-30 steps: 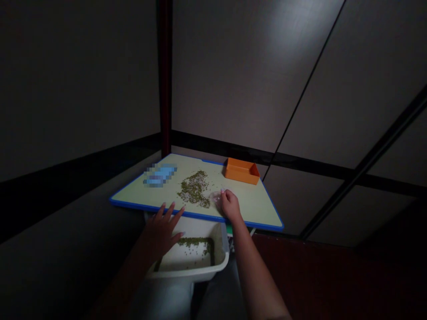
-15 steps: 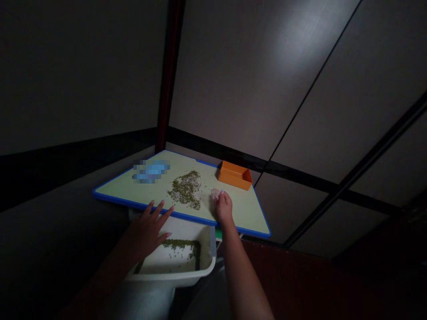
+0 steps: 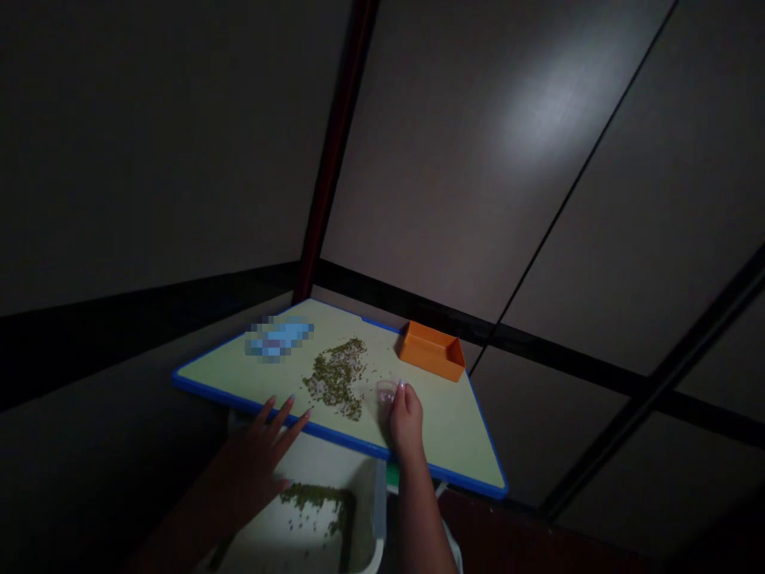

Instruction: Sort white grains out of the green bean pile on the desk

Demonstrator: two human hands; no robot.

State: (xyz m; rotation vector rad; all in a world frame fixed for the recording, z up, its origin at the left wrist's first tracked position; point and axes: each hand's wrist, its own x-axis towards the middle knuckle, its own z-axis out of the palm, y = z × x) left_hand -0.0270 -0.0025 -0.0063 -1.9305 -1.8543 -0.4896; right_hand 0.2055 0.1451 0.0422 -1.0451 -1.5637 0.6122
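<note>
My right hand is closed around a small clear, pinkish scoop-like piece, held low over the tabletop just right of the loose heap. That heap is made of small green grains, like mung beans, mixed with paler bits. At the table's near edge, my left hand rests with its fingers spread and nothing in it. Beneath it stands a white bin with more green grains along its inside; my left forearm covers part of it.
The pale yellow table has a blue rim and sits in a wall corner. An orange open box stands at its far right. At the far left lies a blurred-out light blue thing. Dark wall panels rise behind.
The view has tilted up, so the table and bin sit lower in the picture. Both hands keep nearly the same places, the right one still closed on the clear piece.
</note>
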